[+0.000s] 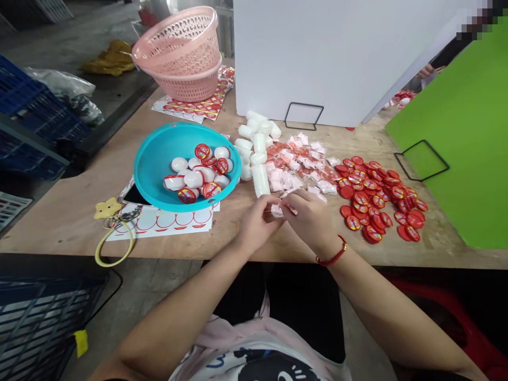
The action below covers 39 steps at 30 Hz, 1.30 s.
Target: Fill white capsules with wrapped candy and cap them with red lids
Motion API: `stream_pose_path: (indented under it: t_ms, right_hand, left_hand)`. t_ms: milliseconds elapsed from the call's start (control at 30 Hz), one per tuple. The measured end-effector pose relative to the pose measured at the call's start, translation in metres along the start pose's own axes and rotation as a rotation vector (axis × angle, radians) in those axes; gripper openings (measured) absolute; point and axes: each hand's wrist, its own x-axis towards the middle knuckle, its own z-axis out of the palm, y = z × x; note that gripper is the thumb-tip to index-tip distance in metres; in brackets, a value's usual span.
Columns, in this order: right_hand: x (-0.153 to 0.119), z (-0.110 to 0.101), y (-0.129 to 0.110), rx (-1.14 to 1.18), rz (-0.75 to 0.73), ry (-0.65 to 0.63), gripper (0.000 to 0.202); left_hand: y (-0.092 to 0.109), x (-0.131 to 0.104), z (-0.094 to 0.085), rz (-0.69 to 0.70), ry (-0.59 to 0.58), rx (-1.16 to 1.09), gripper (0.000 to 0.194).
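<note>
Near the table's front edge, my left hand (256,223) and my right hand (311,218) meet, fingers closed on a small pinkish-white packet (277,211), partly hidden by the fingertips. Just beyond them lies a pile of similar clear packets (291,169), some with red contents. White plastic cups (260,180) are nested in rows to the left of that pile. Loose red round lids (361,198) with printed labels spread out on the right. A turquoise basin (148,172) on the left holds several white capsules (193,179) with red lids.
Two stacked pink baskets (190,84) stand on printed sticker sheets (186,108) at the back left. A phone (135,196) and a yellow key ring (115,243) lie by the basin. White (301,58) and green (464,143) panels bound the table; another person's hand (426,71) shows beyond.
</note>
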Motion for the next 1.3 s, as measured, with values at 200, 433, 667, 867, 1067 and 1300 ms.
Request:
stream_pose_path:
  t_ms: [200, 433, 667, 867, 1067, 1300]
  right_hand:
    - [-0.008, -0.003, -0.007, 0.192, 0.072, 0.050, 0.017]
    - [-0.024, -0.007, -0.011, 0.324, -0.008, -0.057, 0.043]
    - [-0.039, -0.011, 0.007, 0.372, -0.094, -0.002, 0.048]
    - [-0.064, -0.047, 0.098, -0.255, 0.419, 0.009, 0.029]
    - [-0.073, -0.059, 0.166, -0.352, 0.428, -0.398, 0.053]
    - [-0.059, -0.057, 0.160, -0.167, 0.343, -0.255, 0.051]
  left_hand:
    - [0.005, -0.001, -0.002, 0.010, 0.027, 0.148, 0.013]
    - [-0.006, 0.000, -0.002, 0.036, 0.009, 0.060, 0.017]
    - [0.003, 0.000, -0.002, 0.056, -0.055, 0.240, 0.013]
    - [0.006, 0.001, 0.000, 0.136, -0.047, 0.335, 0.007]
    - [0.004, -0.001, 0.002, 0.201, -0.102, 0.333, 0.009]
    - [0.003, -0.002, 0.002, 0.223, -0.114, 0.347, 0.007]
